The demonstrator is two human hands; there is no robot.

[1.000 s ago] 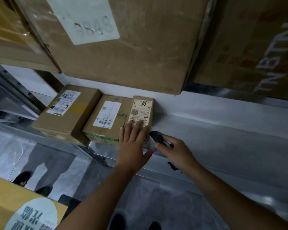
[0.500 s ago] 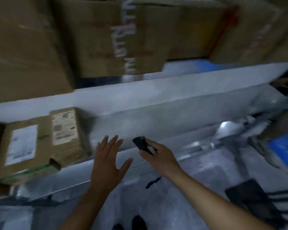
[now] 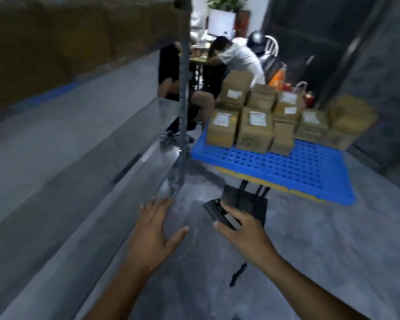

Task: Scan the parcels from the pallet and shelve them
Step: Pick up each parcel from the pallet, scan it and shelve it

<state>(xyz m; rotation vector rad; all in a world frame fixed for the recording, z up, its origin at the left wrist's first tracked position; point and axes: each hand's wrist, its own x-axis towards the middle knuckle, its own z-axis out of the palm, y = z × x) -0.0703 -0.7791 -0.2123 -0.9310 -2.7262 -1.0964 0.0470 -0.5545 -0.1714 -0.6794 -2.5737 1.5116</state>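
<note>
Nearest, well short of the blue pallet (image 3: pixel 286 167), the left hand (image 3: pixel 156 229) is hanging free with its fingers spread, holding nothing. It is no longer pressing the small parcel it was settling on the shelf a second ago. Beside it and a little closer to the pallet, the right hand (image 3: pixel 245 229) is still gripping the black scanner (image 3: pixel 219 214). The view is swinging off the shelved boxes, and the steel shelf (image 3: pixel 90 169) is now running along to the left of the pallet. The remaining parcels (image 3: pixel 254 128) are sitting stacked on the far part of the pallet, labels up. Beyond the pallet, seated people (image 3: pixel 238 58) are gathering at a table. That parcel seems done, and the person is probably heading back for the next of many.
</note>
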